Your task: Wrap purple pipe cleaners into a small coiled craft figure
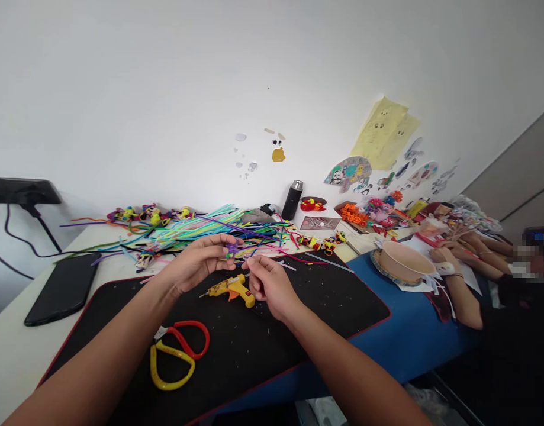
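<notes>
My left hand (205, 258) pinches a small purple and green fuzzy piece (232, 250), which looks like bent pipe cleaner. Close to its right, my right hand (270, 285) has thumb and finger pressed together; whatever may be between them is too small to make out. Below both hands a yellow hot glue gun (231, 289) lies on the black mat (236, 355), its nozzle toward the left. Scissors (176, 355) with one red and one yellow handle loop rest nearer to me, beside my left forearm.
A heap of colored pipe cleaners (213, 228) runs along the wall. A black phone (63, 290) lies at left, near a power strip (23, 190). Farther back stand a black thermos (292, 201) and a white box (318, 220). A co-worker's hands (447, 260) are beyond a round bowl (407, 260).
</notes>
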Tool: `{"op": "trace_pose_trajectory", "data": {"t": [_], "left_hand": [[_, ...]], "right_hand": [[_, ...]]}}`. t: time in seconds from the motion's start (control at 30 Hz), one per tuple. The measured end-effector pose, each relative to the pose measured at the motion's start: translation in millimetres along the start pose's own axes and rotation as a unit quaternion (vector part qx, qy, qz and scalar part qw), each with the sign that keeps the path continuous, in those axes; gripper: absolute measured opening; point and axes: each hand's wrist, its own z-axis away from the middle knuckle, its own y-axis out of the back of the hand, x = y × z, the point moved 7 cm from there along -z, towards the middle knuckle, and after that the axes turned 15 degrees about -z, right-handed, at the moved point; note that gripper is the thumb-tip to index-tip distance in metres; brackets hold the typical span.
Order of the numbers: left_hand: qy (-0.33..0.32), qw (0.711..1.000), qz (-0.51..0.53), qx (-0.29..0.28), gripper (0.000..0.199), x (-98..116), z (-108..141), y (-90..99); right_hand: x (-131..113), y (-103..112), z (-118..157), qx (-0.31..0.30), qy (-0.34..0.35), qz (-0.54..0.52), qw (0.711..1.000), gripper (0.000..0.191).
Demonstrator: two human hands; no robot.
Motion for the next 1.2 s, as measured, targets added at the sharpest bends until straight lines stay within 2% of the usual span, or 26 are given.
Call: {"op": "trace_pose_trajectory", "data": {"t": [0.1, 0.17, 0.23, 0.3, 0.43, 0.5, 0.57, 0.67, 0.77, 0.87, 0.93, 1.07, 1.2], "left_hand": [[-0.019, 0.999, 0.043, 0.025, 0.027, 5.0, -2.3, 10.0], [-0.024, 0.998, 0.056, 0.029, 0.028, 6.9, -2.7, 12.2], [-0.022, 0.998, 0.057, 0.026, 0.027, 7.1, -2.5, 11.4], [-0.017, 0.998, 0.058, 0.018, 0.026, 5.7, -2.2, 9.4], [-0.014, 0.998, 0.063, 0.011, 0.025, 4.1, -1.8, 7.5], [-0.014, 0.998, 0.061, 0.009, 0.025, 4.8, -1.5, 7.1], [-0.014, 0.998, 0.057, 0.008, 0.025, 6.0, -0.9, 6.9], [-0.017, 0.998, 0.059, 0.016, 0.027, 8.7, -0.1, 8.0], [-0.027, 0.996, 0.081, 0.017, 0.026, 12.1, 0.3, 8.9], [-0.035, 0.993, 0.109, 0.019, 0.026, 15.5, 0.5, 10.8], [-0.039, 0.991, 0.124, 0.029, 0.027, 17.4, 0.9, 13.3], [-0.048, 0.986, 0.151, 0.055, 0.028, 19.9, 1.8, 20.1], [-0.05, 0.98, 0.168, 0.095, 0.028, 19.0, 0.8, 31.2]], "right_hand": [[1.0, 13.8, 0.2, -0.007, 0.013, 0.119, 0.993, 0.046], [1.2, 23.4, 0.1, -0.007, 0.026, 0.208, 0.978, 0.043], [-1.2, 28.8, -0.1, -0.014, 0.054, 0.313, 0.948, 0.037], [-1.6, 30.7, -0.9, -0.021, 0.064, 0.422, 0.904, 0.031], [4.8, 29.0, -6.0, -0.036, 0.043, 0.575, 0.816, 0.033], [13.2, 27.3, -9.6, -0.056, 0.023, 0.608, 0.792, 0.04], [24.4, 28.7, -13.2, -0.073, -0.007, 0.615, 0.785, 0.043], [35.6, 37.9, -18.6, -0.052, -0.025, 0.581, 0.812, 0.039], [42.6, 50.9, -21.8, -0.015, -0.039, 0.509, 0.86, 0.035], [52.4, 60.2, -20.4, 0.004, -0.104, 0.344, 0.933, 0.036], [53.4, 61.3, -18.2, 0.02, -0.125, 0.242, 0.962, 0.041], [43.1, 55.6, -16.3, 0.039, -0.09, 0.085, 0.992, 0.046], [38.3, 49.0, -18.0, 0.025, -0.06, -0.041, 0.997, 0.045]]}}
